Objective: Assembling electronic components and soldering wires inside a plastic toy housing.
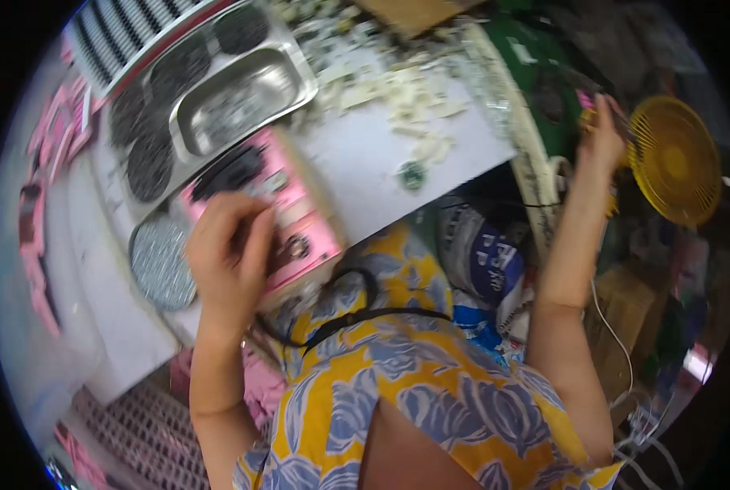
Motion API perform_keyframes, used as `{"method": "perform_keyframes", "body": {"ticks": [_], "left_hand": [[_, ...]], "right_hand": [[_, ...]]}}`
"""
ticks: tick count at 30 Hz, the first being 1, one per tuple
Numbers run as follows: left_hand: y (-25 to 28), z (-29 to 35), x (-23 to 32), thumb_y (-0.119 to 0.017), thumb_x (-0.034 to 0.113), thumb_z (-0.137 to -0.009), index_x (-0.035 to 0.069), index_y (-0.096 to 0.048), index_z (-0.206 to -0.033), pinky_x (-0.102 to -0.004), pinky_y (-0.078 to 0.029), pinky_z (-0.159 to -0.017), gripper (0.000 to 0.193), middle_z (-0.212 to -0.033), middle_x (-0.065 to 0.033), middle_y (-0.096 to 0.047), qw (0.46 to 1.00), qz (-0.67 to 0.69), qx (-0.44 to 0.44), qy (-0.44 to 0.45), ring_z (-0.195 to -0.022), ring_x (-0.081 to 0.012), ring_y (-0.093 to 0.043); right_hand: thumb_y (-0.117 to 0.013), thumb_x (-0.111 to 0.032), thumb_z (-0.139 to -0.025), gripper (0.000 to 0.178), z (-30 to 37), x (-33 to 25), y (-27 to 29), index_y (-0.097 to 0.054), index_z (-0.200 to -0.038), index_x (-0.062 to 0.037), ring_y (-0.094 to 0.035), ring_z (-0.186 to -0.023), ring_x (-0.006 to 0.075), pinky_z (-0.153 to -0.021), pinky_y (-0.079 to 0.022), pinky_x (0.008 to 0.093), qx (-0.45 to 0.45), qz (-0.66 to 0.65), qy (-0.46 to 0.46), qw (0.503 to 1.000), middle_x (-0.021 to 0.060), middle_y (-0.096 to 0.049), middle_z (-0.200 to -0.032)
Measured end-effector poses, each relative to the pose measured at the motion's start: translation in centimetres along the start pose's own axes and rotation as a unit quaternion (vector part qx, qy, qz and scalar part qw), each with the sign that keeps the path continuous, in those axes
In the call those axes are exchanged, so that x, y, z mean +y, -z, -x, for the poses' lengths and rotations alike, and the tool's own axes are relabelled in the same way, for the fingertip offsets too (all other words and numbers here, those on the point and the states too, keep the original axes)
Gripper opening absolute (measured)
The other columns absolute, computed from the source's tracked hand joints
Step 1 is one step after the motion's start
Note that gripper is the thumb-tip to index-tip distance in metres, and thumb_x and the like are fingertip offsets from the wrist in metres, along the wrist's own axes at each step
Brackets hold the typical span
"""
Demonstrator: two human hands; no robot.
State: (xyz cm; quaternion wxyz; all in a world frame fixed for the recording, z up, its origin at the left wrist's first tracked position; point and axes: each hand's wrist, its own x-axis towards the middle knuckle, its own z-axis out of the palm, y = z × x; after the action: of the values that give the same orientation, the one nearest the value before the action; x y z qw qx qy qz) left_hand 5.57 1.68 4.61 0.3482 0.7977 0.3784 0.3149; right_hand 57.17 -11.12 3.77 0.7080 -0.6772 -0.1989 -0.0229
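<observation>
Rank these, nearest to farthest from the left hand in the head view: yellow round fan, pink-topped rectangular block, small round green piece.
1. Pink-topped rectangular block: partly behind the left hand.
2. Small round green piece: rightward, on the white tabletop.
3. Yellow round fan: far right, beyond the right hand.
</observation>
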Motion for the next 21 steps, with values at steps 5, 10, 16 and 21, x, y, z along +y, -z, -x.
{"method": "perform_keyframes", "body": {"ticks": [5,10,16,21], "left_hand": [[-0.2,-0.3,-1.8,-0.078,0.006,-0.077,0.005,-0.071,-0.084,-0.0352,-0.045,-0.073,0.010,-0.090,-0.0069,-0.064,0.991,-0.074,0.082,-0.080,-0.083,-0.0249,-0.059],[-1.3,-0.5,-2.2,-0.081,0.012,-0.074,0.006,-0.074,-0.082,-0.0378,-0.040,-0.085,0.012,-0.098,-0.0055,-0.062,0.983,-0.153,0.074,-0.064,-0.095,-0.0253,-0.054],[-1.9,-0.9,-2.3,-0.082,0.012,-0.073,0.009,-0.074,-0.081,-0.0380,-0.039,-0.083,0.012,-0.097,-0.0046,-0.061,0.978,-0.182,0.077,-0.071,-0.093,-0.0251,-0.054],[-1.9,-0.8,-2.5,-0.082,0.012,-0.072,0.009,-0.074,-0.081,-0.0382,-0.039,-0.082,0.013,-0.097,-0.0041,-0.060,0.978,-0.182,0.078,-0.070,-0.093,-0.0253,-0.054]], "right_hand": [[-0.061,-0.015,-0.091,0.016,0.3,-2.1,6.0,-0.055,-0.081,-0.0056,-0.044,-0.057,0.0110,-0.048,-0.038,0.0277,0.074,-0.085,0.025,0.993,-0.0003,-0.044,-0.067],[-0.065,-0.020,-0.091,0.024,10.2,-6.0,2.3,-0.052,-0.090,-0.0006,-0.045,-0.065,0.0152,-0.057,-0.037,0.0262,-0.104,-0.267,-0.168,0.943,0.0051,-0.051,-0.080],[-0.076,-0.007,-0.086,0.030,23.1,-6.9,-6.2,-0.059,-0.109,0.0010,-0.055,-0.072,0.0060,-0.066,-0.045,0.0195,-0.431,-0.088,-0.101,0.892,0.0078,-0.068,-0.092],[-0.075,0.000,-0.086,0.027,25.3,-7.2,-8.9,-0.059,-0.108,0.0021,-0.049,-0.068,0.0025,-0.061,-0.038,0.0185,-0.505,-0.095,-0.075,0.855,0.0021,-0.063,-0.082]]}}
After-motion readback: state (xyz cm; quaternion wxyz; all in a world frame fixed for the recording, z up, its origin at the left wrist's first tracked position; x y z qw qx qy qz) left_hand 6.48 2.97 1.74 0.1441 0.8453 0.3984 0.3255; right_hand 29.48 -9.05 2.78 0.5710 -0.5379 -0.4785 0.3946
